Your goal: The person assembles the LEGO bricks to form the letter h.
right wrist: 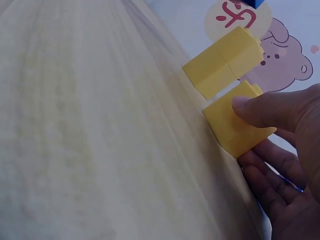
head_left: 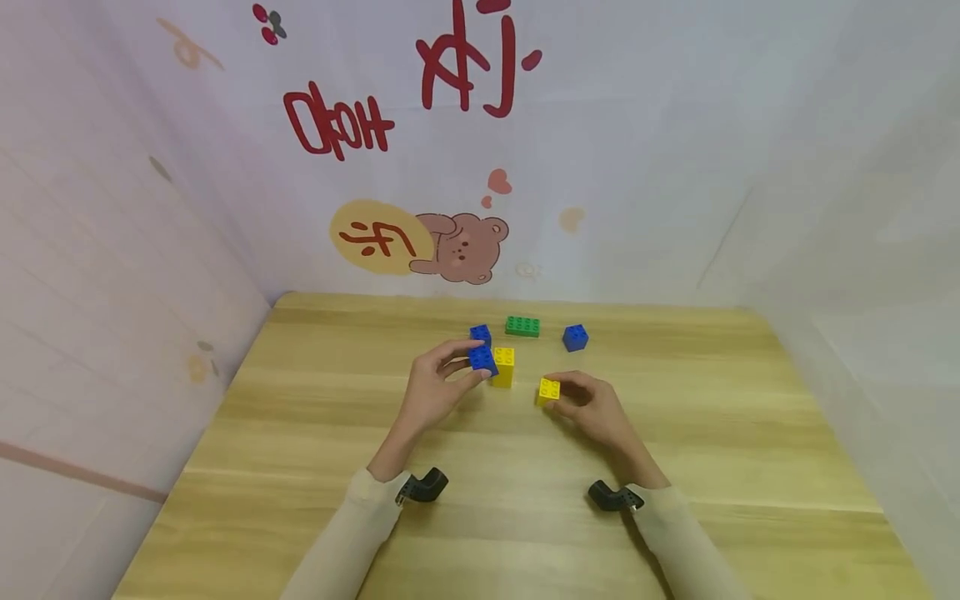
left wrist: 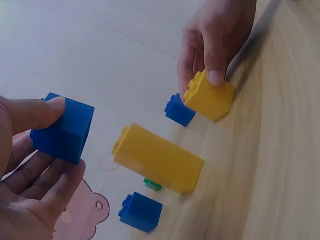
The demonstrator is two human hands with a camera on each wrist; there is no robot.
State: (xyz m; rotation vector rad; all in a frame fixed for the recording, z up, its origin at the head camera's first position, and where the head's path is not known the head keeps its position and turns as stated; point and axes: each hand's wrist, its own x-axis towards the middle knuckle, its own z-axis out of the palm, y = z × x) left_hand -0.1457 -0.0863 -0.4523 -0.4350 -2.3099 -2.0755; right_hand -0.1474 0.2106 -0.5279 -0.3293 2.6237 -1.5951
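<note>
Blue block [head_left: 483, 361] is up off the bench [head_left: 510, 475], pinched in the grip of the left hand [head_left: 435, 390]. The right hand [head_left: 597, 408] has its grip on a small yellow block [head_left: 548, 394], which sits on the bench. Between the hands stands a yellow tower [head_left: 503, 373]. Farther back lies a green brick [head_left: 522, 327], with the left cube [head_left: 480, 333] and right cube [head_left: 575, 338], both blue, on its two sides. A bear [head_left: 467, 248] is on the wall [head_left: 645, 150].
</note>
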